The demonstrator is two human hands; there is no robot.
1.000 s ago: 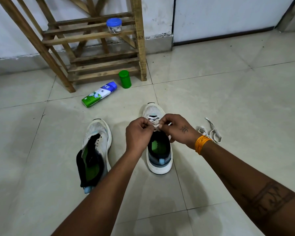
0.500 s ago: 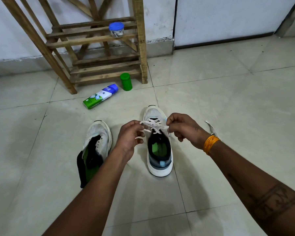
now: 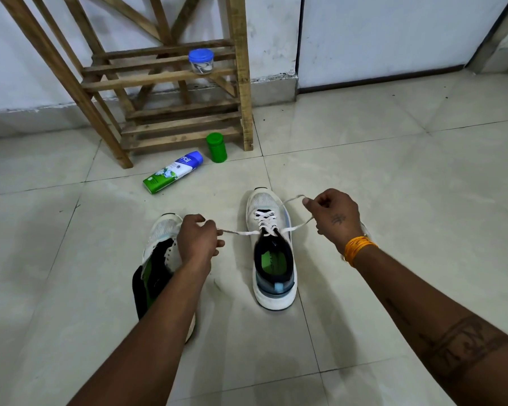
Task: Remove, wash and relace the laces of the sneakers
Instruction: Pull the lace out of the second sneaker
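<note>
Clearly we are well into the relacing stage: our left hand [image 3: 198,240] and right hand [image 3: 333,218] are held wide apart, each pinching one end of the white lace [image 3: 294,229] that runs out both sides from the top eyelets of the right-hand sneaker [image 3: 272,250]. That shoe stands upright on the tiled floor [image 3: 393,186] between our forearms, its crossings already laid up the front, so we judge that only the final snugging and the bow are left on it. The left-hand sneaker [image 3: 162,259] lies just beside it, partly under our left wrist, with its black tongue pulled open and no lace visible in its eyelets; that one looks to be all ahead of us. Whether the laces have been washed we cannot tell. Beyond the shoes a green and white tube [image 3: 173,172] lies on its side with a blue cap end; a few white letters show on the blue part, too small to read with certainty. A green container [image 3: 216,148] stands by the wooden rack [image 3: 170,83], and a blue-lidded jar [image 3: 201,61] sits on a slat.
</note>
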